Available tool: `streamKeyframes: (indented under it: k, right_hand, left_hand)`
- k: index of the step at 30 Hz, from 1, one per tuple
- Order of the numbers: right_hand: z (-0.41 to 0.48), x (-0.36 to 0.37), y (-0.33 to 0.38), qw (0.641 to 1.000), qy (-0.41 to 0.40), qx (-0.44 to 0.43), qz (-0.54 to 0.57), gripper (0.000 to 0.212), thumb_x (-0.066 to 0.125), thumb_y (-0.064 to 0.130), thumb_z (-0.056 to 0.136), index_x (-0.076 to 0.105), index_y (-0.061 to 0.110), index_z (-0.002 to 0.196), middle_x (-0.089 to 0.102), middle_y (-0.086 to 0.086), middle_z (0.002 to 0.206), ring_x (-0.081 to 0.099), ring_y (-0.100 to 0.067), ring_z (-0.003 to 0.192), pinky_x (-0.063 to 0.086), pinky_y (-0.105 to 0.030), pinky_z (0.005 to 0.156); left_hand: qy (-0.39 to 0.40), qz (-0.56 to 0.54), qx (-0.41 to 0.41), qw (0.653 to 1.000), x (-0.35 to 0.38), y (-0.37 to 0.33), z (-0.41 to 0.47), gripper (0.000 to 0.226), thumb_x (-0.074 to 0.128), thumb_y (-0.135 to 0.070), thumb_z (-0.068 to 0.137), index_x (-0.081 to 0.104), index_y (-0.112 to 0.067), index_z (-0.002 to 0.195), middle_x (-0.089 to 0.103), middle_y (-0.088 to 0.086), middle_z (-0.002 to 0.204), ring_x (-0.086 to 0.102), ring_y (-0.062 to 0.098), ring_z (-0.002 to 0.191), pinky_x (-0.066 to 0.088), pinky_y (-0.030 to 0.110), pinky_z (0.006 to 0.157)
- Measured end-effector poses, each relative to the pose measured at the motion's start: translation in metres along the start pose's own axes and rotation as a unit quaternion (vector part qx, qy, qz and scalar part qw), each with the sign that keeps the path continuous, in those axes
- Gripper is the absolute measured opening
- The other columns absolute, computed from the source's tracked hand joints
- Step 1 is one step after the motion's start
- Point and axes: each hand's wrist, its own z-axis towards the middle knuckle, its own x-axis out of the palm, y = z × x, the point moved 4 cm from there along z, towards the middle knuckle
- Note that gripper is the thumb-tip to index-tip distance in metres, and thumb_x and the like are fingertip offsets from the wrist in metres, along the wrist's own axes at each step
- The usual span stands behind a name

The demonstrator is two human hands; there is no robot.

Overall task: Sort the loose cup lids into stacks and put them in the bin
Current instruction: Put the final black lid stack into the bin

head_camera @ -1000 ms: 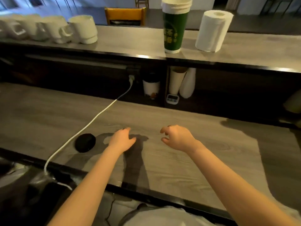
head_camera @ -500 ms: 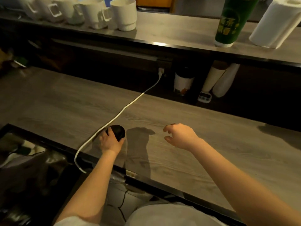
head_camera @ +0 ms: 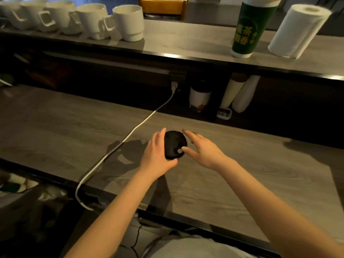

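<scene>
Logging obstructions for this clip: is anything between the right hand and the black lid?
Nothing visible. The left hand grips the black lid by its left edge, and the right hand has its open fingers at the lid's right edge. The white cable lies off to the left.

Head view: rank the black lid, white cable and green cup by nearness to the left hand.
1. black lid, gripped in the left hand.
2. white cable, lying just to its left.
3. green cup, far back, to the right.
</scene>
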Motion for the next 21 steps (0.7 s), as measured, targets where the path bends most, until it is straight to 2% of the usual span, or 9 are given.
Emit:
streamKeyframes:
  k: [4, 6, 9, 11, 14, 17, 21]
  right_hand:
    - [-0.016, -0.028, -0.02, 0.993, -0.047, 0.055, 0.09, 0.056, 0.058, 0.03, 0.092, 0.037, 0.019, 0.142, 0.058, -0.007, 0.125, 0.063, -0.022, 0.094, 0.051, -0.035, 0.087]
    - [-0.028, -0.043, -0.035, 0.985, -0.071, 0.083, 0.136, 0.052, 0.063, 0.025, 0.089, 0.043, 0.021, 0.137, 0.062, -0.006, 0.111, 0.066, -0.021, 0.082, 0.055, -0.038, 0.081]
    - [-0.053, -0.067, -0.06, 0.97, -0.106, 0.113, 0.187, 0.047, 0.065, 0.018, 0.087, 0.048, 0.02, 0.131, 0.061, -0.01, 0.101, 0.068, -0.024, 0.078, 0.059, -0.034, 0.07]
    - [-0.069, -0.081, -0.077, 0.96, -0.136, 0.122, 0.21, 0.044, 0.066, 0.013, 0.087, 0.05, 0.015, 0.127, 0.058, -0.012, 0.096, 0.068, -0.03, 0.074, 0.06, -0.038, 0.064]
    - [-0.1, -0.106, -0.109, 0.945, -0.194, 0.152, 0.216, 0.043, 0.066, 0.009, 0.086, 0.051, 0.014, 0.125, 0.055, -0.007, 0.091, 0.068, -0.031, 0.069, 0.059, -0.034, 0.058]
    - [-0.135, -0.132, -0.14, 0.931, -0.241, 0.183, 0.203, 0.042, 0.066, 0.011, 0.086, 0.051, 0.018, 0.125, 0.055, -0.001, 0.092, 0.067, -0.024, 0.066, 0.058, -0.029, 0.061]
    - [-0.19, -0.168, -0.192, 0.907, -0.303, 0.226, 0.185, 0.043, 0.066, 0.015, 0.086, 0.051, 0.022, 0.126, 0.058, 0.003, 0.1, 0.065, -0.02, 0.071, 0.057, -0.041, 0.074]
  left_hand:
    - [0.022, 0.007, 0.109, 0.994, 0.003, -0.05, 0.001, 0.098, 0.074, -0.033, 0.075, 0.01, -0.019, 0.148, 0.023, 0.0, 0.146, 0.027, 0.017, 0.132, 0.032, 0.024, 0.101]
    - [0.034, -0.006, 0.14, 0.99, 0.007, -0.071, 0.002, 0.097, 0.074, -0.031, 0.075, 0.012, -0.019, 0.148, 0.024, 0.001, 0.147, 0.027, 0.016, 0.133, 0.029, 0.022, 0.102]
    - [0.058, -0.026, 0.179, 0.982, 0.019, -0.108, 0.01, 0.096, 0.075, -0.028, 0.075, 0.014, -0.019, 0.148, 0.025, 0.001, 0.148, 0.025, 0.016, 0.136, 0.023, 0.02, 0.105]
    - [0.069, -0.03, 0.206, 0.976, 0.028, -0.131, 0.015, 0.095, 0.075, -0.028, 0.075, 0.015, -0.019, 0.148, 0.024, 0.0, 0.15, 0.023, 0.015, 0.138, 0.018, 0.018, 0.106]
    - [0.095, -0.03, 0.246, 0.964, 0.048, -0.176, 0.019, 0.092, 0.073, -0.03, 0.078, 0.015, -0.02, 0.148, 0.019, -0.002, 0.152, 0.018, 0.013, 0.14, 0.012, 0.015, 0.106]
    - [0.117, -0.023, 0.268, 0.956, 0.074, -0.222, 0.023, 0.092, 0.07, -0.035, 0.081, 0.011, -0.018, 0.149, 0.012, -0.001, 0.154, 0.016, 0.014, 0.14, 0.011, 0.015, 0.106]
    - [0.135, 0.023, 0.303, 0.943, 0.11, -0.286, 0.027, 0.088, 0.062, -0.039, 0.086, 0.008, -0.012, 0.149, 0.011, 0.002, 0.154, 0.011, 0.016, 0.143, 0.009, 0.019, 0.111]
